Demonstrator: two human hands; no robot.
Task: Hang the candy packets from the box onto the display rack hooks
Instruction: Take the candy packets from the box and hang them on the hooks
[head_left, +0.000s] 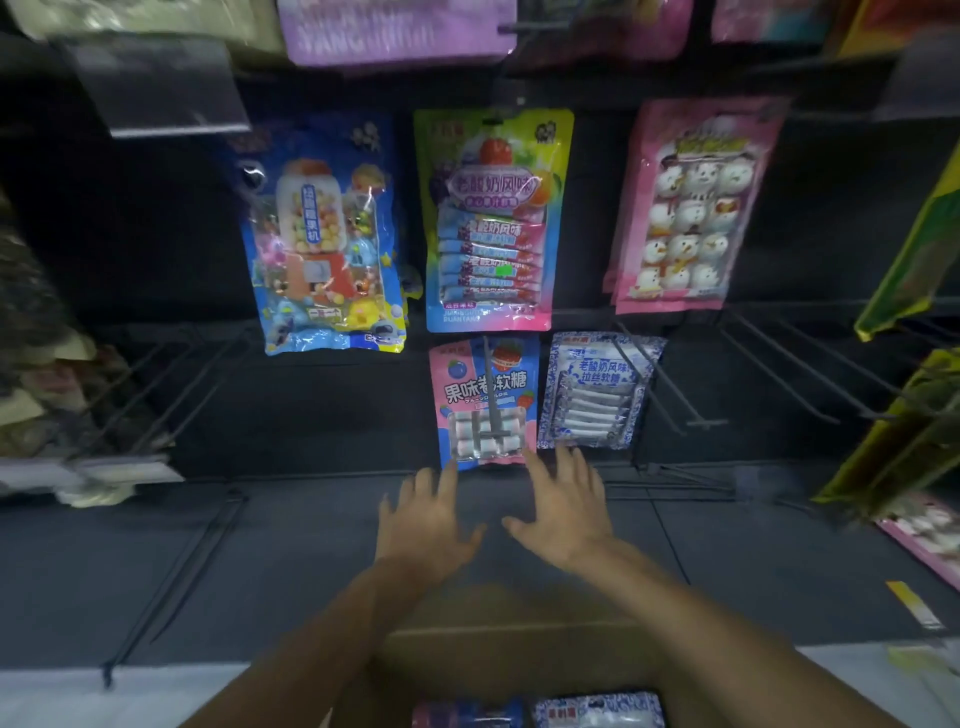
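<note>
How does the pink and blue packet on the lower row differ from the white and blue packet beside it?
The pink packet is pink and blue with fruit pictures; the white packet bears a blue and white pattern. The pink packet's letters are big and white; the white packet's are smaller and blue. The pink packet hangs straight; the white packet leans slightly. Both hang in the lower row and show wrapped candies.

Pink-blue candy packet (483, 405) — on hook (489, 387)
</note>
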